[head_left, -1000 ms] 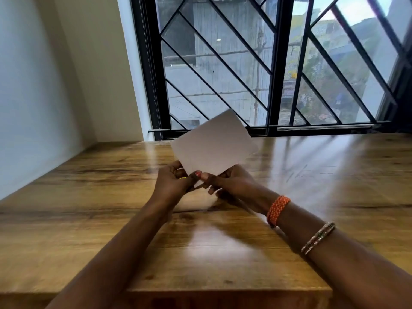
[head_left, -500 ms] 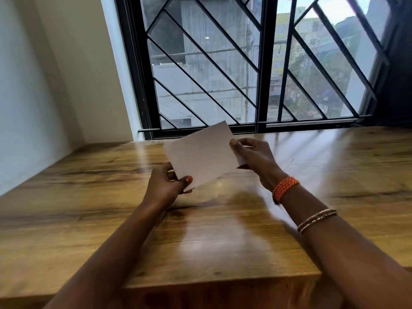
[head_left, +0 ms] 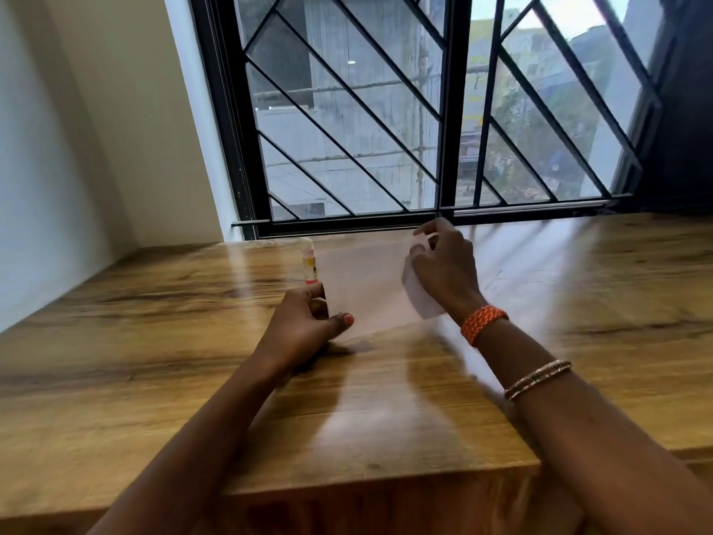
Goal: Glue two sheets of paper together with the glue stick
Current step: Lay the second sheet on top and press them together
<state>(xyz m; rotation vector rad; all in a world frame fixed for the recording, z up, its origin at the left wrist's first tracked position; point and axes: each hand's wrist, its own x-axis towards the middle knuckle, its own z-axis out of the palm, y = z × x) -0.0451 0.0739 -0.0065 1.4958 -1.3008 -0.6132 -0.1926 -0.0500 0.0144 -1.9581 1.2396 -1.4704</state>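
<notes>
A white sheet of paper (head_left: 366,287) lies low over the wooden table (head_left: 154,341), blurred by motion. My left hand (head_left: 304,326) pinches its near left corner between thumb and fingers. My right hand (head_left: 443,272) grips the paper's right side, where a second white edge (head_left: 424,305) shows under the palm; whether it is a separate sheet I cannot tell. A glue stick (head_left: 310,261) with a pale cap and a yellow and red body stands upright on the table just left of the paper, beyond my left hand.
A black barred window (head_left: 424,148) runs along the table's far edge. White walls (head_left: 77,148) close the left side. The table's near edge (head_left: 386,480) steps down in front of me.
The paper has dropped from a raised, tilted hold to nearly flat over the table. My right hand has slid along to its right side. The glue stick has come into view.
</notes>
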